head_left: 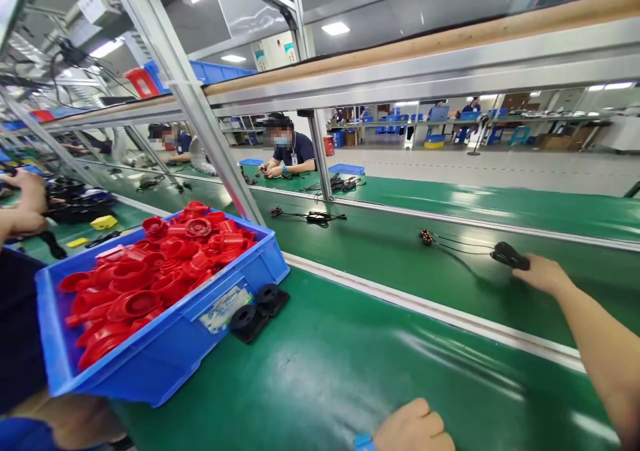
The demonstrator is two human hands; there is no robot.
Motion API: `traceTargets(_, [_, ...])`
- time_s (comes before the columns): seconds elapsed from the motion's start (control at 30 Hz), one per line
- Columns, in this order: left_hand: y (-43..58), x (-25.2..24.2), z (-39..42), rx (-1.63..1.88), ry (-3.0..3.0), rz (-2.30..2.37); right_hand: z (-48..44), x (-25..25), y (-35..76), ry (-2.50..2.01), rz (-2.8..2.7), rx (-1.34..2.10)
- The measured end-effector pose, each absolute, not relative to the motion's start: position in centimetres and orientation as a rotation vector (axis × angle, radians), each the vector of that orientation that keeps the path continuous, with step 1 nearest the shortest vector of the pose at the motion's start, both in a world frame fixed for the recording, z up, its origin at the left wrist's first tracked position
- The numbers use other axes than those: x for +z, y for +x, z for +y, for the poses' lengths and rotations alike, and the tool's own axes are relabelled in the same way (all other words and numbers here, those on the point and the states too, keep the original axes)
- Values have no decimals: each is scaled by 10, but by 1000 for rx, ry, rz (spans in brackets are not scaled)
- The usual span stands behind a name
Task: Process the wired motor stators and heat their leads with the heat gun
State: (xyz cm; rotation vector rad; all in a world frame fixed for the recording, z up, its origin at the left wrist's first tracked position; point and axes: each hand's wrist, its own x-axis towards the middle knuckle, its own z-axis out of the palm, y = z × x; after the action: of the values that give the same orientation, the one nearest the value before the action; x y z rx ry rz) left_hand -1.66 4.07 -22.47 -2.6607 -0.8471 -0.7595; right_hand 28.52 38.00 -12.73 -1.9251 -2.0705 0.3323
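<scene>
My right hand (543,274) reaches over the recessed green belt at the right, fingers closed on one end of a black bundled cable (509,256). Thin wires run left from the bundle to a small cluster of copper-coloured round parts (426,237) lying on the belt. At the bottom edge, my left hand (413,428) rests over the near green worktop, its fingers curled into a fist. Nothing shows in that fist, and a blue band (364,442) circles the wrist.
A blue bin (170,361) heaped with red plastic parts (165,264) stands at the left, two black square parts (257,311) beside it. Another bundled cable (319,218) lies farther along the belt. Metal posts (185,91) carry a shelf. A co-worker (293,148) sits opposite; another person's arm (25,204) is at far left.
</scene>
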Motion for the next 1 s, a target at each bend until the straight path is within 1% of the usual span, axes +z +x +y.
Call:
traceTargets(0.07, [-21,-208,38,-835,-2587,-817,357,-114,282,-1841,-1907,603])
traceTargets(0.13, [-25,-192,33,-810,-2575,-804,331,-104,275,-1747,-1731,821])
traceTargets(0.33, [-27,-169,21,-603,-2734,-864,254,-104,261,-1534,-1398,1080])
traceTargets(0.63, [-20,-168,16,-517,-2789,-869,137,-118,264,-1351,-703,1185])
traceTargets(0.7, [-19,-166,14,-569,-2829,-978,109,-119,271,-1316,-606,1224])
traceTargets(0.77, [-15,-161,17,-686,-2892,-1187,83,-120,281,-1285,-525,1251])
traceTargets(0.87, [-1,-154,43,-827,-2953,-1544,57,-121,300,-1246,-410,1259])
traceTargets(1.0, [42,-151,121,-779,-2887,-1725,46,-125,324,-1188,-233,1229])
